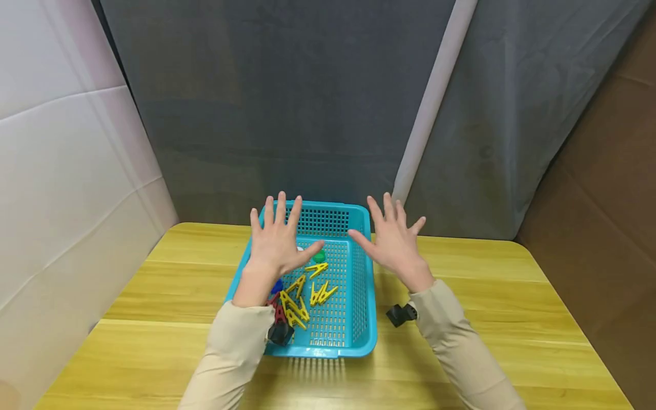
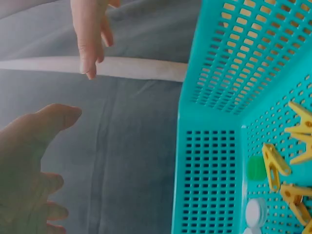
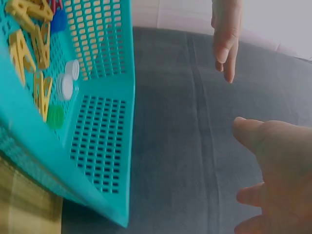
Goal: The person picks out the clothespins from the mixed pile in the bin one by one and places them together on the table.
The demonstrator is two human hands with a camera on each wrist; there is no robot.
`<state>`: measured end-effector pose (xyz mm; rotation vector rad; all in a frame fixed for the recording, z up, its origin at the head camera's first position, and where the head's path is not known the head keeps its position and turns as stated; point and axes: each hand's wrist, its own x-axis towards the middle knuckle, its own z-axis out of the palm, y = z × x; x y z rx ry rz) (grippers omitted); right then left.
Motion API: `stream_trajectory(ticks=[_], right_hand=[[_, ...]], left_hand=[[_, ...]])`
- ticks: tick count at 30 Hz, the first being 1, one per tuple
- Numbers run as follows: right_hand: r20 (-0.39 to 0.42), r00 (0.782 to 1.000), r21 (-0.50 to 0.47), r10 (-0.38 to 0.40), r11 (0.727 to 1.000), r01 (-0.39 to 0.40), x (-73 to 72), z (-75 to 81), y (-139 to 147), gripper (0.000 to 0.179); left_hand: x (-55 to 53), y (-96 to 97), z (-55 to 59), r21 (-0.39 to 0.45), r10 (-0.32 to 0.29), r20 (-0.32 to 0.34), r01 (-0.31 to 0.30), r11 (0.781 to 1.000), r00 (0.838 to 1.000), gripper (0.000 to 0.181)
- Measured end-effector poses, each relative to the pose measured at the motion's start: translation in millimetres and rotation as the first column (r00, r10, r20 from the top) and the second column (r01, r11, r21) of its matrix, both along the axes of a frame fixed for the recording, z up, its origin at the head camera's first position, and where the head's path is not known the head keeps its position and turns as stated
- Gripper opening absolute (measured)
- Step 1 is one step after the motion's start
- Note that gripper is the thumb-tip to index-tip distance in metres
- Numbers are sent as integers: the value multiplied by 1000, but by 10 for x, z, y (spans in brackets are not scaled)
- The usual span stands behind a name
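Note:
Both hands are held up with fingers spread, and neither holds anything. The left hand (image 1: 275,245) hovers over the left side of a turquoise plastic basket (image 1: 361,341), covering part of it in the head view. Over the basket's right rim and just beyond it is the right hand (image 1: 397,242). Inside the basket lie several yellow clothespins (image 1: 318,269), with dark red clothespins (image 1: 279,313) toward the near left corner. A green bottle cap (image 1: 319,256), a blue cap (image 1: 277,286) and white caps (image 3: 65,87) lie among them.
The basket stands on a wooden table (image 1: 461,341) near its far edge. Behind hangs a grey cloth (image 1: 282,102) with a pale strip (image 1: 435,97) running down it. A white panel (image 1: 66,171) borders the left side, a brown one (image 1: 605,171) the right. Each wrist carries a black camera (image 1: 401,315).

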<state>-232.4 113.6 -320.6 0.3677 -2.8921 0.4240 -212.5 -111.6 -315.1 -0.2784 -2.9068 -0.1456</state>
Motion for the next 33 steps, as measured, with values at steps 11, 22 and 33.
stream_trajectory(ticks=[11, 22, 33], right_hand=[[-30, 987, -228, 160, 960, -163, -58, -21, -234, 70], [41, 965, -312, 259, 921, -234, -157, -128, -492, 59], [177, 931, -313, 320, 915, -255, -195, -238, -697, 47]], left_hand=[[95, -244, 75, 110, -21, -46, 26, 994, 999, 89], [229, -490, 36, 267, -51, -53, 63, 962, 997, 80], [400, -696, -70, 349, -34, -12, 36, 936, 999, 78]])
